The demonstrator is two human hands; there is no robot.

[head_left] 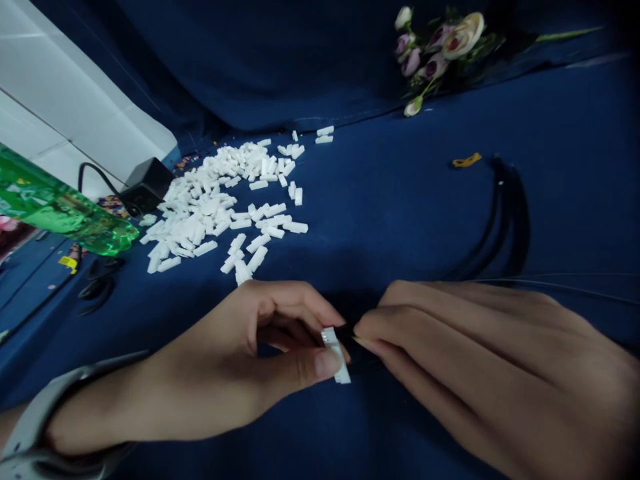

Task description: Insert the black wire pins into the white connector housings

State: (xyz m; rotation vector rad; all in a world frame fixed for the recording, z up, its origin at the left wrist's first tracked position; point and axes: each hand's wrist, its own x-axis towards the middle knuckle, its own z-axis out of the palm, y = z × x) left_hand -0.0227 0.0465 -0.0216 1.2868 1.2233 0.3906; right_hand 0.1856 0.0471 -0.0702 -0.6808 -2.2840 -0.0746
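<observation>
Between the thumb and fingers of my left hand (pixel 280 360) is a small white plastic piece (pixel 342 373), held upright and slightly tilted. My right hand (pixel 440 353) is just to its right, thumb and index finger pinched together on something dark and thin that is hard to make out. The two hands' fingertips are close together. Beyond my left hand a pile of similar white pieces (pixel 200 207) lies on the dark blue cloth (pixel 380 200).
At the left are a green bottle (pixel 65 207), a black box with a cable (pixel 147 187) and a white panel (pixel 85 87). Black strands (pixel 515 220) and a yellow band (pixel 467 161) lie at the right. Artificial flowers (pixel 440 50) are at the back.
</observation>
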